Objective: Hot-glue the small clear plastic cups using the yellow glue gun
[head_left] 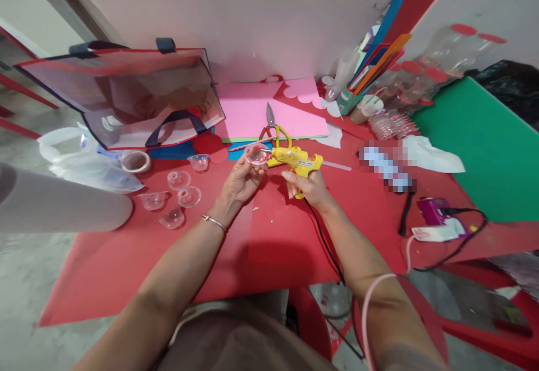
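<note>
From where I stand, the left hand (pixel 244 180) has a small clear cup (pixel 256 156) pinched between its fingers, out over the middle of the red bench (pixel 286 219). The cup shows pink around its rim. The right hand (pixel 309 188) is wrapped around the handle of a yellow glue gun (pixel 301 161), its nozzle right at the cup; I can't tell whether the two touch. A pale glue stick (pixel 339 166) pokes out of the gun's back end, and a black cord (pixel 322 230) trails from the grip to the near edge.

Left of the hands sit five loose clear domes (pixel 189 196), with a roll of tape (pixel 136 161) near them by a plastic bag (pixel 90 166). Behind the gun, open scissors (pixel 270 115) lie with their blades over pink paper (pixel 240 107). A big open shopping bag (pixel 147 90) stands at the back left. Over on the right are lidded clear bottles (pixel 450 51), a green board (pixel 488 152) and a purple box (pixel 433 209) beside a white power strip (pixel 433 233).
</note>
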`<state>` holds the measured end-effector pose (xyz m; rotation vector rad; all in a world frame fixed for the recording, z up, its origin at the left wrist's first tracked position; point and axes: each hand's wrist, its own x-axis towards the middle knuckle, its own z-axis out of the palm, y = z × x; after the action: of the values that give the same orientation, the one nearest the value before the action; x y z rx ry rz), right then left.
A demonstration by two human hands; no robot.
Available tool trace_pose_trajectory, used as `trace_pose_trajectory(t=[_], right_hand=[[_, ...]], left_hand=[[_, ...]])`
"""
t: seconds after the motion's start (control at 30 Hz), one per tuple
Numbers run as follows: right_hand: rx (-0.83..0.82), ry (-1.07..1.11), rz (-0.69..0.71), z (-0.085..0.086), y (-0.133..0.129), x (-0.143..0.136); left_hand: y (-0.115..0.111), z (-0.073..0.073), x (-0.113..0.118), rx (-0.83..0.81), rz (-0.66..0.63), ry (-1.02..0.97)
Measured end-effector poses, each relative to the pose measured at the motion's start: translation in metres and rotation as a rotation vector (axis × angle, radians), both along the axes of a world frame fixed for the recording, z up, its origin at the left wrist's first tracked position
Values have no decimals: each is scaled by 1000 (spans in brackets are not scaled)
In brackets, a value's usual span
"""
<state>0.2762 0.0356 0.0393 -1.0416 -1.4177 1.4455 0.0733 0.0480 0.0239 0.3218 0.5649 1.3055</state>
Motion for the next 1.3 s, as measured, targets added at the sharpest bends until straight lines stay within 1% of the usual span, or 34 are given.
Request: trace_pose_trajectory(t=[0.13, 0.27, 0.37, 0.47, 0.63, 0.87, 1.07, 1.17, 1.3], right_hand=[[-13, 33, 17, 3, -3, -3], [1, 71, 9, 8, -4, -3], [35, 75, -44, 10, -3, 1], [57, 35, -88, 11, -1, 4], [93, -55, -64, 6, 0, 8], [147, -189, -81, -4, -1, 9], [159, -126, -109, 2, -3, 2], [141, -116, -89, 5, -5, -1], [123, -101, -64, 5, -6, -3]], left_hand=[[1, 1, 0, -25, 26, 26], [0, 2, 0, 6, 0, -1], [-1, 2, -2, 28, -32, -33], [-1, 2, -5, -8, -47, -34], [-1, 4, -6, -21, -42, -27], [0, 3, -5, -43, -3, 22], [0, 3, -4, -43, 17, -18], [0, 6, -3, -38, 33, 3], [-1, 8, -2, -29, 13, -12]])
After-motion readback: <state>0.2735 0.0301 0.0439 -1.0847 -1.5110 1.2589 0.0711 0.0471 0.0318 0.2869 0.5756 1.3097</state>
